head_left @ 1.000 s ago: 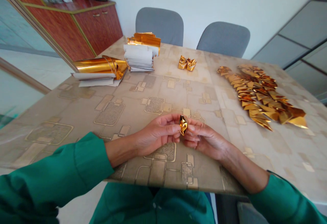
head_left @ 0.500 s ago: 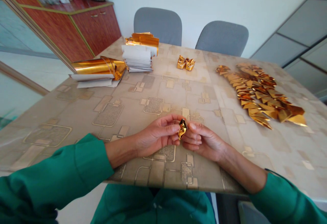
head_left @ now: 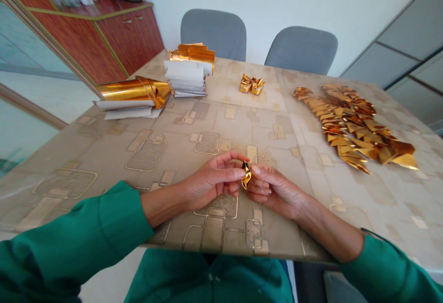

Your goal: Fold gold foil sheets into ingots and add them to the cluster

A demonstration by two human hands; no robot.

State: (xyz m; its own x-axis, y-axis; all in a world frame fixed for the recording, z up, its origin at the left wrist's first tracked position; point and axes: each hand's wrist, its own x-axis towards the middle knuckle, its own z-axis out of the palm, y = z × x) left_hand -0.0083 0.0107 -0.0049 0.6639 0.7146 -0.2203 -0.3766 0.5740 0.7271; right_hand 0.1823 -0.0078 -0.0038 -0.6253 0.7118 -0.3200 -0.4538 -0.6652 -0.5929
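Between my two hands, just above the patterned tabletop near its front edge, is a small folded gold foil paper piece (head_left: 246, 176). The thumb and fingers of my left hand (head_left: 221, 177) pinch it from the left. From the other side my right hand (head_left: 273, 185) grips it, thumb on top and fingers curled beneath. Part of the piece is hidden behind the fingertips. Farther back on the table stand two finished-looking gold foil ingot shapes (head_left: 252, 85), side by side. A large heap of folded gold foil pieces (head_left: 349, 127) lies to the right.
At the back left are a stack of foil-backed paper sheets (head_left: 187, 79) and a rolled gold foil bundle (head_left: 128, 92). Two grey chairs (head_left: 213, 33) stand behind the patterned table (head_left: 180, 141). A reddish wooden cabinet (head_left: 131, 40) is at the far left.
My left fingers have shifted slightly on the foil piece, the index finger lifting a little. The piece has turned a bit between my hands; the rest of the table looks the same.
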